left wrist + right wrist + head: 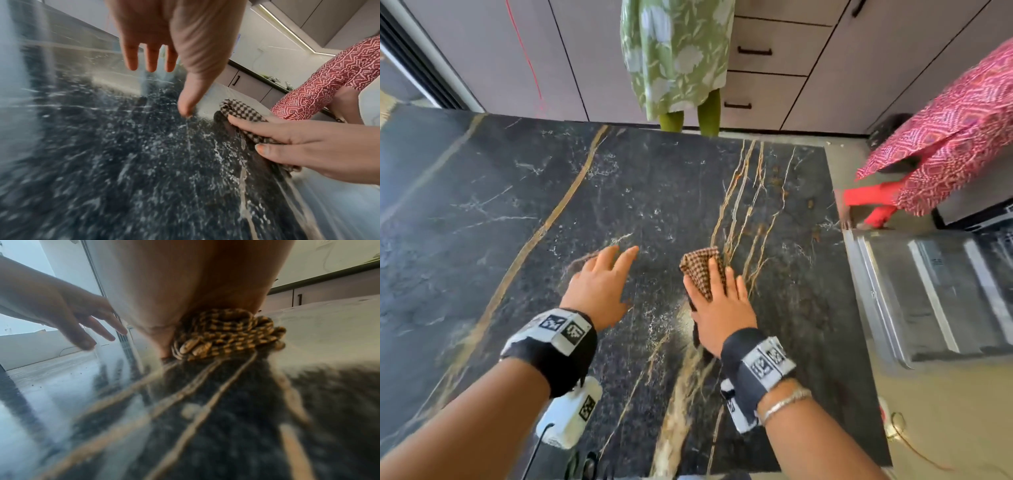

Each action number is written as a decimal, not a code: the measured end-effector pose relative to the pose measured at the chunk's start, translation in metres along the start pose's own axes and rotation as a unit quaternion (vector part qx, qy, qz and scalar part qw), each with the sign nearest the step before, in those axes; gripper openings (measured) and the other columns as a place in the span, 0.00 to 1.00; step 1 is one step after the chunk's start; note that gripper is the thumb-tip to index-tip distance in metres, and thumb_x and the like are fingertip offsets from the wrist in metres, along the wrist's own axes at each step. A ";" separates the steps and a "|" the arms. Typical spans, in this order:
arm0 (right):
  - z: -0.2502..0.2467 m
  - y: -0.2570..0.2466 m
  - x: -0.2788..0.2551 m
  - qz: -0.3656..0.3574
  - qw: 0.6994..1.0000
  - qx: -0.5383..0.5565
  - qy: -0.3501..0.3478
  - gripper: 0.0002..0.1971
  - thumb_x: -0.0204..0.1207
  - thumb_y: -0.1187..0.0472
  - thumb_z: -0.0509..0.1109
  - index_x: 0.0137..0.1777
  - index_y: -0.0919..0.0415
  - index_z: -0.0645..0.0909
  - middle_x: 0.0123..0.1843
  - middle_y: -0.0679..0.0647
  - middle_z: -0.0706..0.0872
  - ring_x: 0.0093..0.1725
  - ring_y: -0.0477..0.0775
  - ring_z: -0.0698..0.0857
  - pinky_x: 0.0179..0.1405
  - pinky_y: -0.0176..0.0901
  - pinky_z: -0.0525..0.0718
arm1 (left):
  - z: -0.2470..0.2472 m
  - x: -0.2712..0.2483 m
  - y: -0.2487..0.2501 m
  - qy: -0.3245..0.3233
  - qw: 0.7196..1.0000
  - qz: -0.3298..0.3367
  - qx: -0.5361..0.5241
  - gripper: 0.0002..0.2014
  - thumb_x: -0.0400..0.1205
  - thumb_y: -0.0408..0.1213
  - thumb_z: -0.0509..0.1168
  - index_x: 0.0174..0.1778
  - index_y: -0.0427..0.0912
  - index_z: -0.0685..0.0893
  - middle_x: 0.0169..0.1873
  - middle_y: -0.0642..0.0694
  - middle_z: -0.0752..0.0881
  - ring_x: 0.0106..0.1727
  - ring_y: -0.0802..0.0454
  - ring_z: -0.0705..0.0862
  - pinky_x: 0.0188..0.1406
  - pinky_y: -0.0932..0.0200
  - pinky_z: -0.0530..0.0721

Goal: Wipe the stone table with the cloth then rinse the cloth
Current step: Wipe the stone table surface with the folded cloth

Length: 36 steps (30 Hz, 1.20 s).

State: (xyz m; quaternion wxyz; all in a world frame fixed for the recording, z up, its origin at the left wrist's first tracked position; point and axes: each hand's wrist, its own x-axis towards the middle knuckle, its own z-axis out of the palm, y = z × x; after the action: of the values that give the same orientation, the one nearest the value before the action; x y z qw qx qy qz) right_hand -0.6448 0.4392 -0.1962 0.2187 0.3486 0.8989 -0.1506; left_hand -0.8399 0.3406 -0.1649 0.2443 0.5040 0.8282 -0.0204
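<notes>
The black stone table (517,205) with gold and white veins fills the head view. A brown checked cloth (700,267) lies bunched on it right of centre. My right hand (722,284) presses flat on the cloth with straight fingers; the cloth sticks out ahead of the fingertips. The left wrist view shows that hand (298,142) lying over the cloth (242,112), thumb alongside. In the right wrist view the cloth (230,335) is crumpled under the palm. My left hand (613,263) rests open on the stone to the left of the cloth, fingers spread, holding nothing.
Brown specks (810,204) lie on the stone near the far right corner. A person in a green dress (674,58) stands at the far edge before drawers (763,51). A person in pink clothing (945,144) bends by an open appliance door (935,294) at right.
</notes>
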 end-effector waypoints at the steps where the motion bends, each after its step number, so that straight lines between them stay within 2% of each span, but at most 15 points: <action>1: -0.001 0.005 0.000 0.031 1.000 0.002 0.007 0.31 0.85 0.50 0.49 0.82 0.42 0.36 0.83 0.63 0.30 0.81 0.72 0.36 0.79 0.63 0.35 | 0.003 0.003 -0.001 -0.029 0.999 -0.015 0.023 0.50 0.72 0.44 0.73 0.81 0.58 0.43 0.81 0.42 0.52 0.79 0.37 0.58 0.73 0.40 0.69; 4: -0.015 0.023 0.022 0.146 0.988 0.029 0.049 0.32 0.84 0.49 0.50 0.83 0.48 0.39 0.83 0.69 0.35 0.80 0.77 0.39 0.79 0.67 0.38 | 0.008 0.006 -0.008 -0.102 0.989 -0.036 0.103 0.54 0.71 0.53 0.73 0.78 0.65 0.35 0.82 0.46 0.40 0.82 0.41 0.48 0.77 0.40 0.64; 7: -0.034 0.039 0.059 0.212 0.973 0.054 0.068 0.33 0.83 0.47 0.53 0.83 0.49 0.42 0.83 0.68 0.38 0.80 0.78 0.39 0.78 0.71 0.41 | 0.010 0.007 -0.011 -0.095 0.984 -0.030 0.150 0.55 0.69 0.59 0.72 0.78 0.65 0.35 0.83 0.46 0.41 0.82 0.42 0.51 0.78 0.40 0.62; 10: -0.055 0.040 0.097 0.228 0.967 0.097 0.065 0.35 0.81 0.44 0.57 0.83 0.49 0.45 0.83 0.67 0.35 0.80 0.78 0.38 0.79 0.70 0.44 | 0.011 0.012 -0.011 -0.077 0.981 -0.020 0.175 0.57 0.66 0.63 0.72 0.78 0.63 0.35 0.83 0.43 0.45 0.81 0.40 0.55 0.78 0.41 0.61; 12: -0.067 0.029 0.115 0.190 0.976 0.092 0.057 0.35 0.80 0.43 0.58 0.82 0.48 0.47 0.83 0.67 0.34 0.80 0.78 0.37 0.79 0.68 0.44 | 0.008 0.015 -0.011 -0.078 0.982 -0.017 0.171 0.60 0.63 0.64 0.74 0.78 0.64 0.35 0.82 0.43 0.44 0.81 0.39 0.55 0.77 0.41 0.62; 15: -0.071 0.000 0.126 0.068 0.996 0.054 0.025 0.35 0.80 0.44 0.58 0.82 0.46 0.45 0.83 0.65 0.32 0.80 0.76 0.35 0.80 0.66 0.44 | 0.000 0.020 -0.008 -0.095 0.979 -0.019 0.178 0.64 0.58 0.64 0.77 0.77 0.66 0.33 0.82 0.44 0.41 0.80 0.38 0.54 0.74 0.40 0.66; 17: -0.065 -0.018 0.122 -0.011 0.999 0.036 0.015 0.34 0.81 0.46 0.59 0.82 0.46 0.46 0.83 0.65 0.31 0.80 0.76 0.35 0.80 0.67 0.44 | -0.003 0.024 -0.005 -0.108 0.976 -0.023 0.187 0.67 0.57 0.62 0.78 0.76 0.65 0.31 0.82 0.43 0.38 0.80 0.36 0.52 0.74 0.40 0.66; 20: -0.046 -0.021 0.100 -0.063 0.998 0.022 0.005 0.33 0.83 0.49 0.56 0.82 0.45 0.42 0.83 0.62 0.29 0.80 0.74 0.33 0.80 0.64 0.44 | -0.005 0.029 -0.004 -0.118 0.976 -0.028 0.181 0.69 0.56 0.61 0.79 0.75 0.66 0.27 0.81 0.43 0.34 0.81 0.35 0.47 0.76 0.37 0.64; 22: -0.036 -0.007 0.084 -0.041 0.999 0.016 0.001 0.33 0.83 0.49 0.54 0.82 0.44 0.39 0.82 0.63 0.30 0.80 0.74 0.35 0.81 0.63 0.45 | -0.003 0.031 -0.008 -0.120 0.978 -0.030 0.168 0.70 0.55 0.62 0.79 0.72 0.68 0.24 0.80 0.45 0.32 0.82 0.35 0.43 0.75 0.33 0.62; 25: -0.041 0.033 0.083 0.067 0.997 0.032 0.021 0.33 0.83 0.48 0.53 0.82 0.46 0.40 0.82 0.70 0.33 0.80 0.78 0.40 0.80 0.65 0.47 | 0.001 0.031 -0.015 -0.125 0.983 -0.030 0.129 0.71 0.55 0.60 0.80 0.69 0.70 0.21 0.79 0.48 0.28 0.81 0.35 0.38 0.75 0.29 0.59; 28: -0.068 0.070 0.117 0.159 0.986 0.026 0.042 0.34 0.82 0.46 0.54 0.83 0.49 0.42 0.81 0.73 0.35 0.79 0.80 0.41 0.80 0.66 0.46 | 0.002 0.033 -0.016 -0.137 0.985 -0.026 0.104 0.71 0.56 0.57 0.81 0.70 0.70 0.22 0.78 0.48 0.26 0.81 0.33 0.35 0.73 0.24 0.56; 32: -0.115 0.076 0.181 0.247 0.965 0.090 0.023 0.36 0.82 0.44 0.56 0.83 0.47 0.40 0.82 0.66 0.31 0.80 0.77 0.39 0.79 0.67 0.47 | 0.000 0.032 -0.017 -0.145 0.985 -0.021 0.091 0.70 0.56 0.57 0.81 0.72 0.70 0.24 0.78 0.48 0.26 0.80 0.33 0.35 0.72 0.23 0.55; 34: -0.131 0.065 0.203 0.260 0.961 0.094 0.012 0.38 0.81 0.42 0.57 0.83 0.47 0.38 0.82 0.63 0.29 0.80 0.77 0.38 0.78 0.70 0.48 | -0.001 0.032 -0.018 -0.146 0.985 -0.020 0.091 0.69 0.56 0.57 0.80 0.73 0.69 0.26 0.79 0.48 0.27 0.81 0.33 0.35 0.72 0.23 0.55; 36: -0.139 0.049 0.215 0.207 0.976 0.064 0.003 0.37 0.81 0.40 0.55 0.83 0.46 0.40 0.83 0.64 0.30 0.80 0.78 0.39 0.78 0.71 0.47 | -0.001 0.032 -0.017 -0.147 0.985 -0.018 0.092 0.70 0.56 0.57 0.80 0.73 0.69 0.25 0.78 0.47 0.26 0.80 0.33 0.35 0.72 0.23 0.54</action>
State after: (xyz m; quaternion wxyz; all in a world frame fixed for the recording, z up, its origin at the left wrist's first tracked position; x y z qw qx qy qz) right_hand -0.7930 0.6536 -0.1902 0.2201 0.5406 0.7965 -0.1580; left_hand -0.8667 0.3588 -0.1816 0.3152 0.5009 0.7869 -0.1749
